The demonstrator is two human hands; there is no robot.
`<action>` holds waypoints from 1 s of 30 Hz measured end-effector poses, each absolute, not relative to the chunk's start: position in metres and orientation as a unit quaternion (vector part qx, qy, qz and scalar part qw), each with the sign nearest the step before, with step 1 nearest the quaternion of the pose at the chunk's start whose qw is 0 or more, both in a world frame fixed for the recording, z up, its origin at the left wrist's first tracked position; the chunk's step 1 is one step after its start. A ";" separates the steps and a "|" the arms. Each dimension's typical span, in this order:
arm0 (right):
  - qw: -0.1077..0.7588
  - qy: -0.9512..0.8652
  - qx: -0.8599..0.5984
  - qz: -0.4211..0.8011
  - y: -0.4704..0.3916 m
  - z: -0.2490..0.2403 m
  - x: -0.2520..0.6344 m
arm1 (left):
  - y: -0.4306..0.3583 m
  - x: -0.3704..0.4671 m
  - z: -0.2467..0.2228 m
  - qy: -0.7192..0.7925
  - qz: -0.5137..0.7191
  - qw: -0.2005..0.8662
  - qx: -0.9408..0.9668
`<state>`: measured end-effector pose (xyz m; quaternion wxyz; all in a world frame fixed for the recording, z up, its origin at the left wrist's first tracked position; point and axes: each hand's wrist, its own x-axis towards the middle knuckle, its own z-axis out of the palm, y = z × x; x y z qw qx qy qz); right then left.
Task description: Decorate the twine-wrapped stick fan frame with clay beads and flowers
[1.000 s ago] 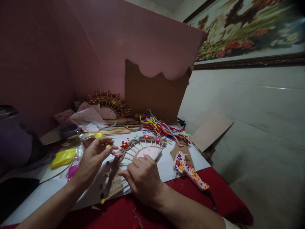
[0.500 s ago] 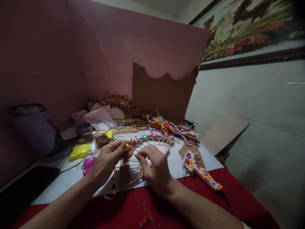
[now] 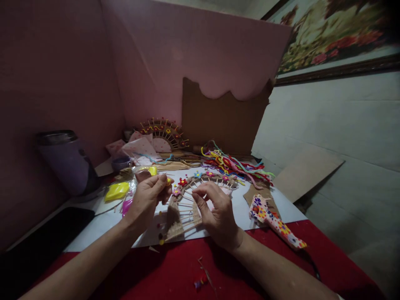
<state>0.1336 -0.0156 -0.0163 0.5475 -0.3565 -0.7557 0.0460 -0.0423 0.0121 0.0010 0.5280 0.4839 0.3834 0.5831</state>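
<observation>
A half-round fan [image 3: 175,220] of thin sticks and woven brown twine lies on white paper, with small coloured flowers along its curved edge. Left of it, my left hand [image 3: 151,193] is closed, pinching a small lump of yellow clay [image 3: 169,181] at its fingertips. My right hand [image 3: 218,212] hovers over the fan's middle, thumb and forefinger pressed together near the sticks. Whatever sits in that pinch is too small to make out. Small yellow and dark balls [image 3: 161,241] show along the fan's left side.
Packs of yellow clay [image 3: 116,191] and a purple tumbler [image 3: 67,162] stand at left, behind a black flat object [image 3: 53,229]. Coloured pipe cleaners [image 3: 231,162], bundled sticks [image 3: 178,162] and a finished fan [image 3: 162,129] lie at the back. A flower-patterned glue gun [image 3: 275,221] rests at right.
The view has shifted, so the scene sits further right. My hands have drawn apart, the left one moving back from the fan's edge with the yellow lump, uncovering a pink flower and woven twine.
</observation>
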 end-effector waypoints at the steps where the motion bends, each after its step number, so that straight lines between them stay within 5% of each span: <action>1: 0.552 -0.752 -0.358 0.045 -0.016 -0.015 0.134 | 0.013 -0.043 0.000 0.378 0.588 0.526 0.484; 30: 0.558 -0.744 -0.365 0.030 -0.013 -0.013 0.134 | 0.012 -0.043 -0.002 0.396 0.594 0.491 0.500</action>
